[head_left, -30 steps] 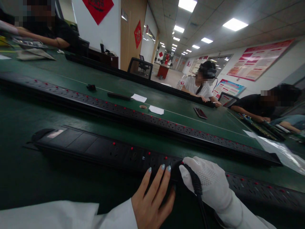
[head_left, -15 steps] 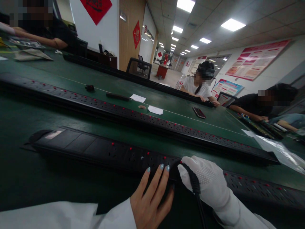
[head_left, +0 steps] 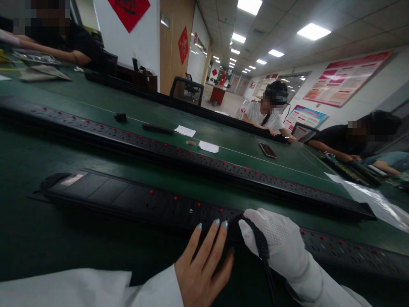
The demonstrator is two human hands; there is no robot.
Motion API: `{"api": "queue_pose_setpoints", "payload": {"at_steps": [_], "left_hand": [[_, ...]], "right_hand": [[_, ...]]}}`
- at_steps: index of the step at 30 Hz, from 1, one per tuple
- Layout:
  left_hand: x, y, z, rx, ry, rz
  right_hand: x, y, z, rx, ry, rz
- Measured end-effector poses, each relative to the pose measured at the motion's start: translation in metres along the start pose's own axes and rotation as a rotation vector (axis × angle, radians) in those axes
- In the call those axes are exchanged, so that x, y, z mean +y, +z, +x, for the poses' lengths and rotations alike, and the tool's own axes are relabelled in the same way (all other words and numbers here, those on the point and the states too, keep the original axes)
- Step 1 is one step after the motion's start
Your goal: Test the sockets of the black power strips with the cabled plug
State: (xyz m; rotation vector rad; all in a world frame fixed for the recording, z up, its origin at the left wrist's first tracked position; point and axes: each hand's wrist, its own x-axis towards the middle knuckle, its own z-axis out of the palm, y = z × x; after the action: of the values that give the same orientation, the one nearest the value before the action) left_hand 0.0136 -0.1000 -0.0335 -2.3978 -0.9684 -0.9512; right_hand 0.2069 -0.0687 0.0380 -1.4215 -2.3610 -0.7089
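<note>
A long black power strip point(head_left: 118, 195) with red indicator dots and rows of sockets lies across the table in front of me. My left hand point(head_left: 204, 260), bare with pale blue nails, rests its outstretched fingertips on the strip's near edge. In a white dotted glove, my right hand point(head_left: 276, 241) is closed around a black power plug point(head_left: 235, 228) that sits against the strip's face. From the plug a thick black cord point(head_left: 266, 264) runs down toward me. The glove hides part of the plug, so I cannot tell how deep it sits.
A second long power strip point(head_left: 166, 149) lies parallel behind the first on the green table point(head_left: 96, 149). Beyond it are a small black part point(head_left: 120, 117), paper slips point(head_left: 208, 147) and a phone point(head_left: 267, 150). Clear plastic point(head_left: 373, 198) lies at right. Several people sit around the table.
</note>
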Motion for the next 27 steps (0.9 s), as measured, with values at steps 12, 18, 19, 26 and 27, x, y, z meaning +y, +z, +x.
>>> {"api": "queue_pose_setpoints", "payload": {"at_steps": [12,18,19,26,27], "left_hand": [[0.0002,-0.0016,0.0006,-0.004,-0.009,-0.016],[0.0003,-0.0013,0.0007,-0.018,-0.008,-0.013],[0.0004,-0.0013,0.0008,-0.017,-0.011,-0.013],[0.0009,0.0013,-0.0003,0.006,-0.017,-0.017],[0.001,0.0017,-0.0004,0.011,-0.02,-0.018]], "right_hand": [[0.001,0.0009,-0.001,0.006,-0.006,0.0],[0.0006,0.001,0.001,-0.002,-0.007,0.008],[0.0006,0.0011,0.0008,0.002,-0.007,0.008],[0.001,0.002,-0.0015,-0.007,-0.004,0.005],[0.0011,0.0021,-0.0017,-0.007,-0.003,0.004]]}}
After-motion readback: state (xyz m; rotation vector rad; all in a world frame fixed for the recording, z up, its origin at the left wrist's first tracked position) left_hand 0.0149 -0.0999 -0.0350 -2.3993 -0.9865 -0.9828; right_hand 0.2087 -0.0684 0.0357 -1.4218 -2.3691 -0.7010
